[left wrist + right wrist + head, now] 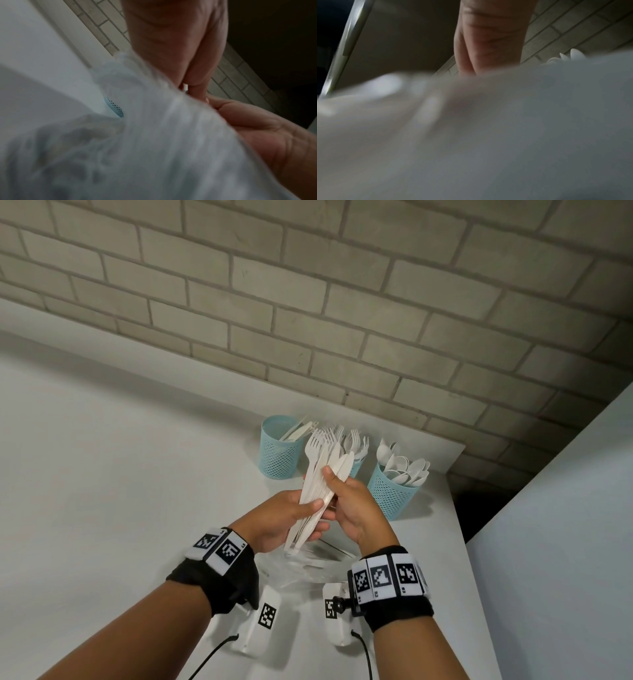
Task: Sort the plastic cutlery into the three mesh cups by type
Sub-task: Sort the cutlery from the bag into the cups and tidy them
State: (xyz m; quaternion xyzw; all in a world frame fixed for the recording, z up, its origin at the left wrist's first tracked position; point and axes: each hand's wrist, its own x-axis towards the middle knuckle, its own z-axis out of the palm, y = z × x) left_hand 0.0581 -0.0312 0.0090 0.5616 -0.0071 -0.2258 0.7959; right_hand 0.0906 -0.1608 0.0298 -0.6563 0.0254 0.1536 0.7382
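Fingers [317, 503] round cutlery bundle [320, 477], mid-table

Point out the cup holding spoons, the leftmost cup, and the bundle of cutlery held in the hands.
light blue mesh cup of white plastic spoons [390, 494], head view, on its mesh wall.
leftmost light blue mesh cup [279, 457], head view, on its mesh wall.
bundle of white plastic cutlery [317, 474], head view, on the handles.

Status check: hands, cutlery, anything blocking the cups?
Left hand and right hand both grip the cutlery bundle. Bundle unsorted, forks and knives mixed. Three cups beyond, unobstructed.
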